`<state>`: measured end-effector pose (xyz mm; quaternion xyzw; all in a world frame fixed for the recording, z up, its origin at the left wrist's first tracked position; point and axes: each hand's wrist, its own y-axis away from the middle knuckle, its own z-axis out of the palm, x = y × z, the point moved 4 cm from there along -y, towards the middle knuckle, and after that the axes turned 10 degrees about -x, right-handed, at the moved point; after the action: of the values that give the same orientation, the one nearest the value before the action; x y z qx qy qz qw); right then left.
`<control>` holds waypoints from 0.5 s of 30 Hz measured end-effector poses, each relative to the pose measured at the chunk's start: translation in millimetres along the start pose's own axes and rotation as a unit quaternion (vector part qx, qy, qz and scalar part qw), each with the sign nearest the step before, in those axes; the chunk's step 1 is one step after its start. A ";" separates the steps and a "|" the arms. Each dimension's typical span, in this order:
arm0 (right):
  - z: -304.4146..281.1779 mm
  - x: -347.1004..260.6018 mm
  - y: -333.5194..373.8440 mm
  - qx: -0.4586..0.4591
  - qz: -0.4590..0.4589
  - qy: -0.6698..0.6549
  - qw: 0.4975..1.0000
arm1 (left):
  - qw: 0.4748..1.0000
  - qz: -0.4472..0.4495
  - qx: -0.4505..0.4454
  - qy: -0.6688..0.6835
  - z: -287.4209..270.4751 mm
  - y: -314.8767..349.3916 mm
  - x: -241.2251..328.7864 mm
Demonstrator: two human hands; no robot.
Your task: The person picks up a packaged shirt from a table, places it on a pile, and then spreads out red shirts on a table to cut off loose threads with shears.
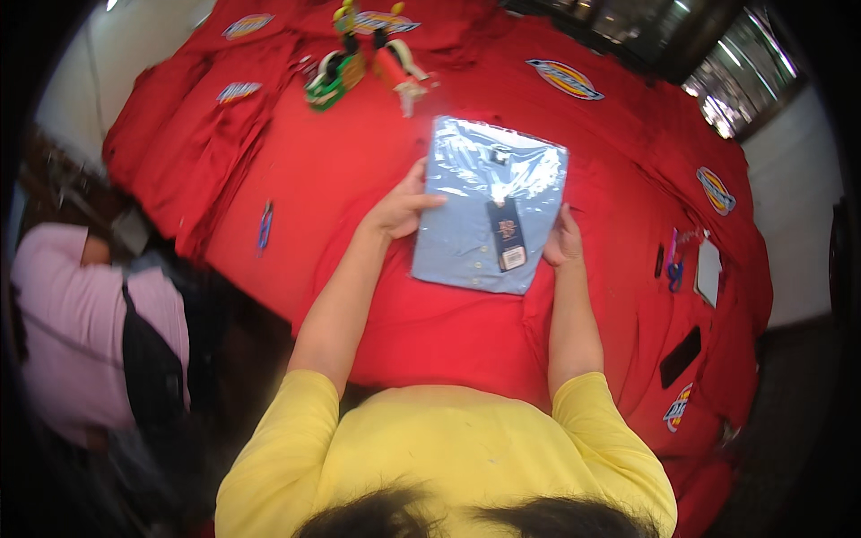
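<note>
A folded light blue buttoned shirt (pixel 457 229) in a clear, shiny plastic bag is held up between my two hands, over a table spread with red cloth. My left hand (pixel 408 206) grips its left edge, the thumb lying on the front and the fingers behind. At the right edge, my right hand (pixel 563 238) is closed on the bag, most of its fingers hidden behind it. A dark hang tag (pixel 505 233) with a white label at its lower end lies on the shirt's front, beside the row of buttons.
Two tape dispensers, one green (pixel 330 82) and one red (pixel 397 73), stand at the far side. A blue cutter-like tool (pixel 265 226) lies left. Rightward are blue-handled scissors (pixel 675 273), a pad (pixel 708 272) and a black phone (pixel 680 357). A person in pink (pixel 81 314) is at left.
</note>
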<state>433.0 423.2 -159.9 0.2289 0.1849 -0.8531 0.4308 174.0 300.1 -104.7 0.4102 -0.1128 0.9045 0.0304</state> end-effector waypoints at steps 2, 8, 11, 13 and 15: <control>-17.3 2.0 -5.7 -0.015 0.010 0.026 0.999 | 1.000 0.008 0.017 0.013 14.8 25.7 -4.5; -24.1 -15.4 -2.3 -0.167 0.081 -0.030 0.982 | 0.991 0.076 0.092 0.057 91.9 181.7 2.2; -23.1 -23.0 -1.0 -0.190 0.091 -0.017 0.977 | 0.972 0.090 0.215 -0.014 114.0 285.2 -8.9; -21.2 -33.6 -18.6 -0.175 0.108 0.013 0.978 | 0.924 0.111 0.365 0.013 135.7 349.3 -35.5; -22.6 -43.3 -35.1 -0.153 0.117 0.039 0.981 | 0.861 0.144 0.487 0.032 156.7 391.2 -57.1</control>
<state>432.1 482.6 -150.6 0.2139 0.3019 -0.7489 0.5498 269.2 -114.2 -117.5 0.3228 0.2847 0.8511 -0.3005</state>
